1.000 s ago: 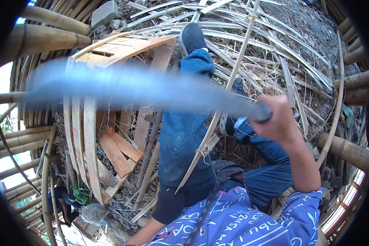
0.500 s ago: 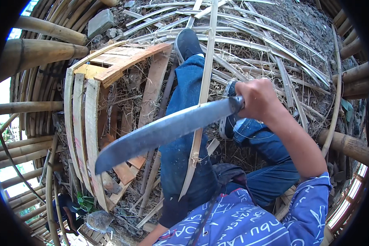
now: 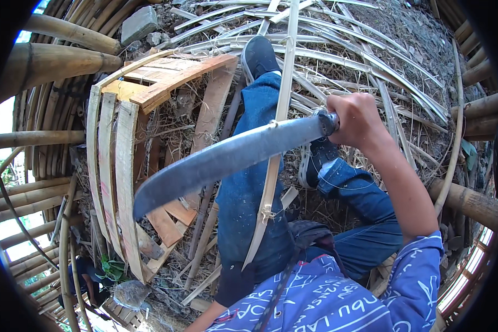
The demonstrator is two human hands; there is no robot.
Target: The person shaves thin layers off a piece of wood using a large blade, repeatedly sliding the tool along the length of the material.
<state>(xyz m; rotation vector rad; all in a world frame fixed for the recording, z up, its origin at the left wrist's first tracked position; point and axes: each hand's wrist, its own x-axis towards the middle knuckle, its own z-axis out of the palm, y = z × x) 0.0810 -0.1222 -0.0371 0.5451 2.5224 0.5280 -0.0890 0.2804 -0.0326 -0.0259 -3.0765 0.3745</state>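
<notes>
At centre right, the right hand (image 3: 359,119) has its fingers clamped round the handle of a machete (image 3: 232,152), whose blade slants down leftward through the middle of the frame. It crosses over 1 long pale strip (image 3: 269,185), which runs from the top edge down over a jeans leg (image 3: 235,213). The left forearm (image 3: 209,318) meets dark cloth (image 3: 232,285) at lower centre; I cannot tell how the left hand's fingers stand.
</notes>
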